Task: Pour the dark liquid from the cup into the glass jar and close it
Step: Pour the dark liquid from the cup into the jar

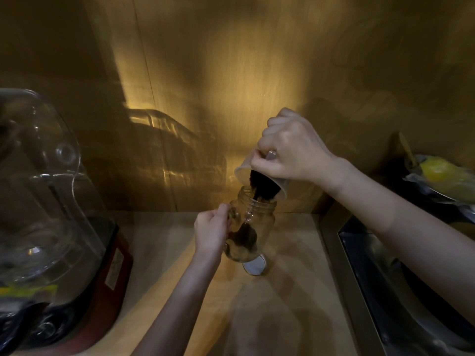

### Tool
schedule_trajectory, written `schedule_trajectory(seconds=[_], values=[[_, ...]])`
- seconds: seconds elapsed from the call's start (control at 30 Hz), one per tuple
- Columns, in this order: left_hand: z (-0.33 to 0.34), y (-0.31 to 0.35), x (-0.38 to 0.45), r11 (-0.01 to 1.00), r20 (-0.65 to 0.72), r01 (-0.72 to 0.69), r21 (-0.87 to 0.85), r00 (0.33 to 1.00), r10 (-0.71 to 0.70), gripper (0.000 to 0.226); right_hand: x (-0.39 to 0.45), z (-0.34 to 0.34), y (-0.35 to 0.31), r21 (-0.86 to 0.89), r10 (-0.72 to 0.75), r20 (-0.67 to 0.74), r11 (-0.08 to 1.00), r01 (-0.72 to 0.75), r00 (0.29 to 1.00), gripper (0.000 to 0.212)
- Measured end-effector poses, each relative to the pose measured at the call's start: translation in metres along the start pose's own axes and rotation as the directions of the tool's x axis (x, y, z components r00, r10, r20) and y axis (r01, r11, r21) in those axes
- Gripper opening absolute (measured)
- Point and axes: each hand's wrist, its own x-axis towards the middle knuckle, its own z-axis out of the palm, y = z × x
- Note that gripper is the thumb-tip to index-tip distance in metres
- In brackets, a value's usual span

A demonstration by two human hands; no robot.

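A clear glass jar [259, 222] stands open on the wooden counter, with dark liquid pooling in its lower part. My left hand [212, 228] grips the jar's left side. My right hand [288, 150] holds a translucent plastic cup [279, 190] tipped steeply over the jar's mouth. A dark stream runs from the cup's rim into the jar. The jar's round lid [254, 265] lies flat on the counter just in front of the jar, partly hidden by it.
A blender with a clear dome cover and red base [51, 201] fills the left side. A steel sink [401, 278] lies to the right, with a dish of yellow food [442, 173] behind it. A wooden wall [231, 73] backs the counter.
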Motion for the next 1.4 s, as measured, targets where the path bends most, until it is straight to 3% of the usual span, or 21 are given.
schedule_trajectory(seconds=[1.4], values=[[0.000, 0.012, 0.001, 0.996, 0.050, 0.057, -0.072, 0.997, -0.054, 0.040, 0.006, -0.007, -0.005, -0.013, -0.115, -0.043, 0.993, 0.115, 0.992, 0.032]])
